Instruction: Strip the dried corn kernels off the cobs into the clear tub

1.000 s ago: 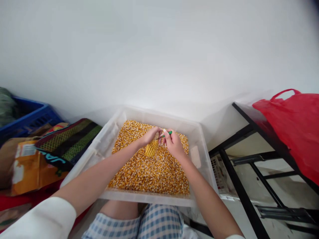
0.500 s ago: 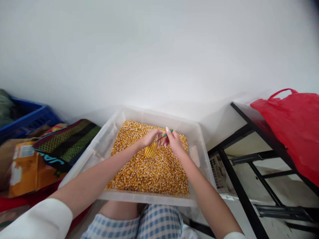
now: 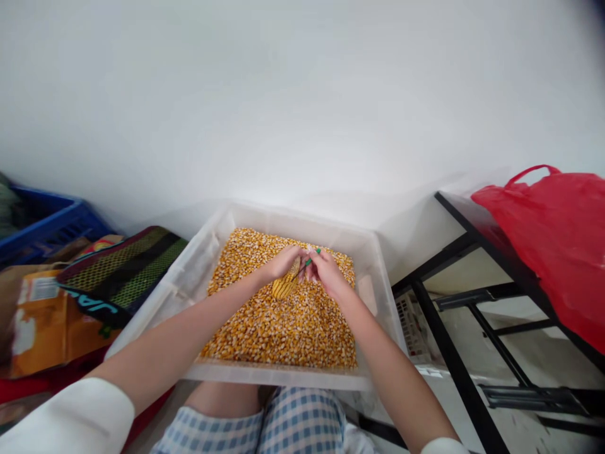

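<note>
A yellow corn cob [image 3: 284, 287] is gripped at its far end by my left hand [image 3: 287, 261], over a bed of loose corn kernels [image 3: 278, 331]. My right hand [image 3: 325, 271] is closed around a thin tool with a green handle [image 3: 312, 256]. Its dark shaft points down toward the cob; the tip is hard to make out. Both hands meet closely, fingertips nearly touching. The kernels lie in a translucent plastic bin [image 3: 302, 377] across my lap.
Left of the bin are a mesh bag [image 3: 125, 268], an orange cardboard box [image 3: 51, 325] and a blue crate [image 3: 51, 221]. To the right stands a black metal frame [image 3: 439, 337] with a red bag [image 3: 553, 233] on top. A white wall [image 3: 302, 113] rises behind.
My right hand has turned the green-handled tool to a steeper angle and shifted slightly left, closer to my left hand. The cob stays in my left hand.
</note>
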Demonstrator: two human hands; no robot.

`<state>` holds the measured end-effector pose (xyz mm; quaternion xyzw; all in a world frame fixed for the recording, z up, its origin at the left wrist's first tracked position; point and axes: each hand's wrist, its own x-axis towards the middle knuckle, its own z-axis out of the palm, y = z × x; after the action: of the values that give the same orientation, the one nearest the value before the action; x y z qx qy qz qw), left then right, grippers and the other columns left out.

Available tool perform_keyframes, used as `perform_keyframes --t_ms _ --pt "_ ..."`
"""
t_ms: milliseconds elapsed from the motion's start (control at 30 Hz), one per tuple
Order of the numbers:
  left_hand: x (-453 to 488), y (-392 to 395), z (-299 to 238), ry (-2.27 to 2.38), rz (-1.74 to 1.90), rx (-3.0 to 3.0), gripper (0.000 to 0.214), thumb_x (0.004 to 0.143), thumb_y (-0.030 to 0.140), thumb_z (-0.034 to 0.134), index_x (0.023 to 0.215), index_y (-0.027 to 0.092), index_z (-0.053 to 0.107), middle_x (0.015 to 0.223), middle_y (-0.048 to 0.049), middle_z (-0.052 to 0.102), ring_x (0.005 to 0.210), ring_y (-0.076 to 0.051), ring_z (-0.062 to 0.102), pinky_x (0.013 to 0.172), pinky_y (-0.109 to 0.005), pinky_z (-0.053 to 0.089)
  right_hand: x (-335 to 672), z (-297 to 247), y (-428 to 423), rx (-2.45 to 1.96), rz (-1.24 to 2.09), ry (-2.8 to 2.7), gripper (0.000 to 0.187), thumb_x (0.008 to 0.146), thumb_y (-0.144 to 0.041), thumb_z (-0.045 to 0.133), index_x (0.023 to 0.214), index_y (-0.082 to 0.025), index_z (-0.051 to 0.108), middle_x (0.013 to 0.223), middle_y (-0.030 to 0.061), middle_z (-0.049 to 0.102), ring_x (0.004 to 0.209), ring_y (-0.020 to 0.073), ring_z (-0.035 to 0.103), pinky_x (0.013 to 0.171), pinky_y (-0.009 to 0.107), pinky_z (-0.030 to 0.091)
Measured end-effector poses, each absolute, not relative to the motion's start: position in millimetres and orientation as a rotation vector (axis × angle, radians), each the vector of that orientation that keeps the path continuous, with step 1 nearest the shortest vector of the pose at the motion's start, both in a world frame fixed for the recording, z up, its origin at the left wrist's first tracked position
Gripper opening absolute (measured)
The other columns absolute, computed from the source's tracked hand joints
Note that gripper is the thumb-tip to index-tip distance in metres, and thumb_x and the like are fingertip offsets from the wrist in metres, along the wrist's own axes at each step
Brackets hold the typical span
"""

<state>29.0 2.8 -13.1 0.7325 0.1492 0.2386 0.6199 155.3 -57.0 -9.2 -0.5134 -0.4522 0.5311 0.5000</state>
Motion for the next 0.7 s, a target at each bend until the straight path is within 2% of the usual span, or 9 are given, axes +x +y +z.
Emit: perform_keyframes --t_ms 100,267,567,700 --pt "29.3 6.3 -15.2 0.351 0.545 1.594 0.051 0.082 0.031 0.023 0.056 0.008 0.060 0.055 -0.0093 0.060 0.051 -0.015 0.054 0.059 -0.028 0.043 151.8 -10.5 -58.2 -1.217 1.217 -1.093 0.041 0.075 -0.057 0.048 0.066 -0.017 0.045 0.039 -0.0061 0.046 0.031 0.0054 0.037 0.031 0.017 0.025" --pt "27.2 14.0 -20.3 0.436 0.583 1.519 0.054 0.083 0.036 0.020 0.057 0.009 0.059 0.047 -0.0064 0.057 0.046 -0.014 0.052 0.057 -0.027 0.042 146.8 -3.9 -61.7 -1.160 0.925 -1.083 0.039 0.083 -0.055 0.038 0.073 -0.018 0.046 0.046 -0.0057 0.047 0.037 0.0056 0.041 0.037 0.017 0.032" --pt "27.0 11.7 -17.7 0.454 0.598 1.588 0.052 0.083 0.033 0.021 0.055 0.010 0.059 0.048 -0.0058 0.057 0.050 -0.013 0.052 0.061 -0.026 0.043 147.1 1.2 -68.0 -1.254 0.584 -1.470 0.032 0.089 -0.044 0.035 0.073 -0.019 0.045 0.051 -0.0037 0.049 0.045 0.0077 0.048 0.048 0.020 0.038" --pt "27.7 10.1 -15.6 0.446 0.588 1.610 0.052 0.083 0.032 0.021 0.055 0.010 0.059 0.048 -0.0055 0.057 0.048 -0.014 0.052 0.058 -0.026 0.042 148.3 -2.6 -65.3 -1.227 0.645 -1.515 0.031 0.089 -0.045 0.032 0.077 -0.019 0.045 0.050 -0.0041 0.048 0.045 0.0091 0.049 0.048 0.021 0.039"
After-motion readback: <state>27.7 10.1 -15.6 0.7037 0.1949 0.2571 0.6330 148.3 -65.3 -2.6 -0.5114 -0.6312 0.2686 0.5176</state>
